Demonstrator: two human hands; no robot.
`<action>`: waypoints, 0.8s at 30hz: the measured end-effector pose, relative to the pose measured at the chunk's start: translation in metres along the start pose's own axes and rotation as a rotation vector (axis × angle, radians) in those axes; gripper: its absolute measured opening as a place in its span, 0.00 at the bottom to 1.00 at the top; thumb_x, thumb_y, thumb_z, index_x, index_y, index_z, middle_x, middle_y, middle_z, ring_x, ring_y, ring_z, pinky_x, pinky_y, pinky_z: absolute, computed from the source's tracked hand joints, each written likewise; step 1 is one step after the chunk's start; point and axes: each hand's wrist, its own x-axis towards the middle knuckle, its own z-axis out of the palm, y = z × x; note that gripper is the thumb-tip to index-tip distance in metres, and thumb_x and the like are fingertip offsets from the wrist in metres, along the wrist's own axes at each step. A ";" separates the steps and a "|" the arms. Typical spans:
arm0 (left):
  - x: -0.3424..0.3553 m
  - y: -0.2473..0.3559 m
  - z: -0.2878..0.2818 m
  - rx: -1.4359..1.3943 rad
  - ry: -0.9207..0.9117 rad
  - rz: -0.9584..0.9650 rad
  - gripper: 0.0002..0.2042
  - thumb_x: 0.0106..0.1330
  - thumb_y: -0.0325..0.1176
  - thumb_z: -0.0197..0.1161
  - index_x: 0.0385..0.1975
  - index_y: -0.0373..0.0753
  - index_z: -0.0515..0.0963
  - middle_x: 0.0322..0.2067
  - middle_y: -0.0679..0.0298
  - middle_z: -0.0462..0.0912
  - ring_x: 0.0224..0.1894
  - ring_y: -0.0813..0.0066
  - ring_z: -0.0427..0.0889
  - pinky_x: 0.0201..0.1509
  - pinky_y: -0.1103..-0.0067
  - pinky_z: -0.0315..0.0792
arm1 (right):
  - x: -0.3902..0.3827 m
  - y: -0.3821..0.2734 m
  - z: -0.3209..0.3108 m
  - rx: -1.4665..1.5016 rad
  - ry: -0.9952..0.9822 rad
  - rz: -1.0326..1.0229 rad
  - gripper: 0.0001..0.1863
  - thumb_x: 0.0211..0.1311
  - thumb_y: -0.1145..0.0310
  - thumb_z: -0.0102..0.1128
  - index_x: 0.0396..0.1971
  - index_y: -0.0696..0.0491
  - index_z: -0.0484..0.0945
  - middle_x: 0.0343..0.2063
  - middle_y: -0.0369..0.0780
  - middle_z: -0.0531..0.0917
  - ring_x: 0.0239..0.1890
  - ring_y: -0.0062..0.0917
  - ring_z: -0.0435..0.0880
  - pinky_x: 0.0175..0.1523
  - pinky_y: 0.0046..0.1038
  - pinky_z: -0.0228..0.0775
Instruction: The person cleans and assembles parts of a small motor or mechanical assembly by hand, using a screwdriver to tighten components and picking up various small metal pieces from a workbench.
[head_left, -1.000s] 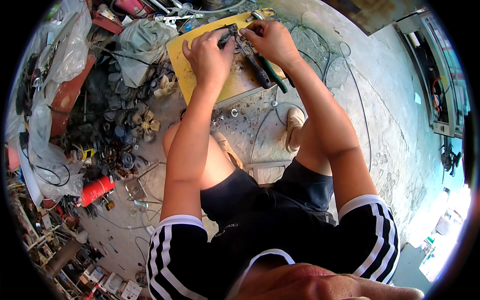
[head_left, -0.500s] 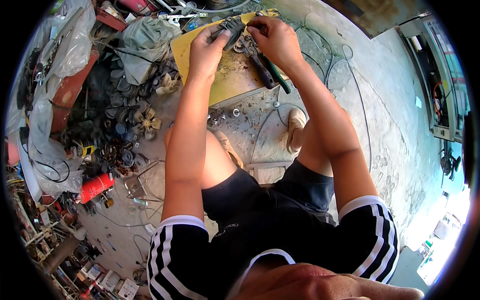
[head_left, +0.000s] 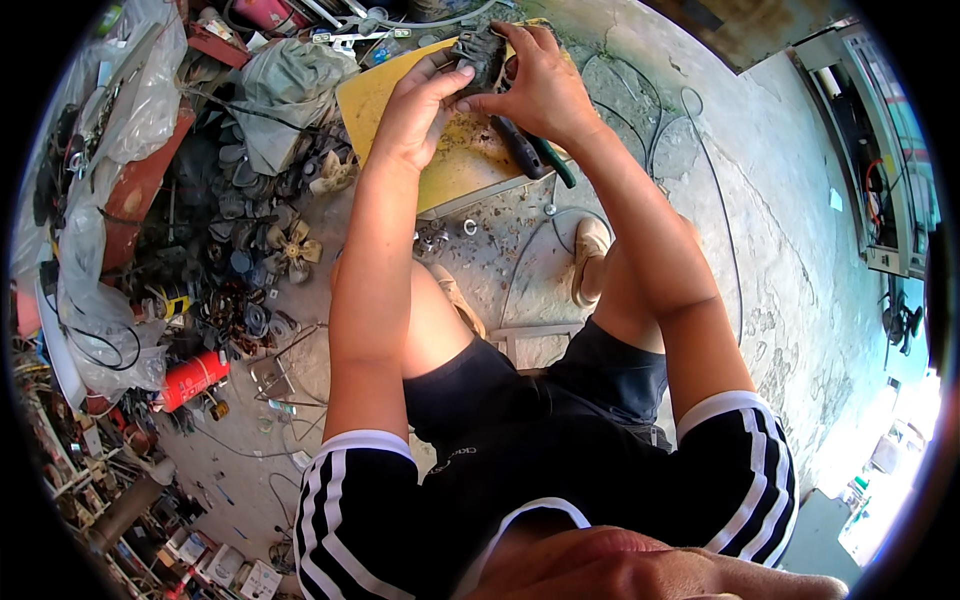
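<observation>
A dark grey ridged part [head_left: 479, 52], maybe a small motor housing, is held above the yellow board [head_left: 455, 185]. My left hand [head_left: 412, 108] is closed round its left side, thumb on top. My right hand [head_left: 548, 88] curves round its right side, index finger at the far edge and thumb stretched toward my left palm. Partly covered by the right hand, a tool with a black handle [head_left: 519, 150] lies on the board beside a green handle [head_left: 556, 164]. Their heads are hidden.
Fan blades [head_left: 294, 249] and dark motor parts pile up on the left, near a grey sack [head_left: 290, 95] and a red cylinder [head_left: 193, 380]. Cables [head_left: 718, 190] run over the concrete floor at right. A metal ring [head_left: 470, 227] lies before the board.
My right hand has left the tools on the board and come round to the grey part, fingers spreading and thumb reaching left. The left hand has shifted slightly and still holds the part.
</observation>
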 end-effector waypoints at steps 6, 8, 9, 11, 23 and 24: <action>-0.003 0.003 -0.001 -0.058 -0.056 -0.060 0.18 0.65 0.30 0.61 0.55 0.40 0.73 0.47 0.69 0.79 0.50 0.78 0.74 0.51 0.76 0.66 | -0.001 -0.003 -0.007 -0.009 -0.030 0.028 0.51 0.31 0.47 0.80 0.59 0.51 0.68 0.47 0.41 0.76 0.44 0.32 0.83 0.49 0.35 0.76; -0.001 0.002 -0.006 -0.114 -0.086 -0.092 0.18 0.65 0.29 0.60 0.55 0.40 0.73 0.47 0.68 0.79 0.50 0.77 0.75 0.53 0.75 0.67 | -0.001 -0.002 -0.006 -0.035 -0.031 0.034 0.50 0.31 0.47 0.80 0.59 0.52 0.68 0.46 0.41 0.77 0.43 0.32 0.83 0.48 0.35 0.76; -0.002 0.002 -0.005 -0.128 -0.082 -0.098 0.17 0.65 0.30 0.60 0.54 0.39 0.73 0.47 0.67 0.79 0.50 0.76 0.75 0.52 0.75 0.68 | -0.001 0.000 -0.006 -0.049 -0.031 0.039 0.50 0.31 0.48 0.80 0.58 0.52 0.69 0.45 0.41 0.77 0.43 0.32 0.83 0.48 0.35 0.76; -0.002 0.005 -0.003 -0.158 -0.074 -0.110 0.17 0.65 0.30 0.58 0.53 0.37 0.73 0.47 0.65 0.79 0.49 0.74 0.75 0.51 0.74 0.70 | -0.002 0.003 -0.006 -0.046 -0.034 0.047 0.50 0.31 0.47 0.79 0.58 0.53 0.69 0.43 0.41 0.78 0.43 0.32 0.83 0.49 0.34 0.76; 0.009 -0.009 -0.012 -0.149 0.165 -0.231 0.31 0.71 0.42 0.54 0.63 0.21 0.57 0.60 0.48 0.66 0.65 0.60 0.66 0.69 0.65 0.61 | 0.008 0.025 -0.027 -0.092 0.011 0.147 0.51 0.34 0.41 0.78 0.56 0.59 0.71 0.43 0.46 0.81 0.43 0.34 0.82 0.51 0.32 0.74; 0.010 -0.010 -0.012 -0.159 0.144 -0.241 0.33 0.71 0.44 0.55 0.64 0.21 0.56 0.61 0.49 0.65 0.65 0.61 0.66 0.70 0.65 0.60 | 0.008 0.027 -0.029 -0.103 -0.004 0.164 0.51 0.34 0.40 0.78 0.56 0.59 0.72 0.43 0.46 0.82 0.43 0.34 0.83 0.51 0.32 0.74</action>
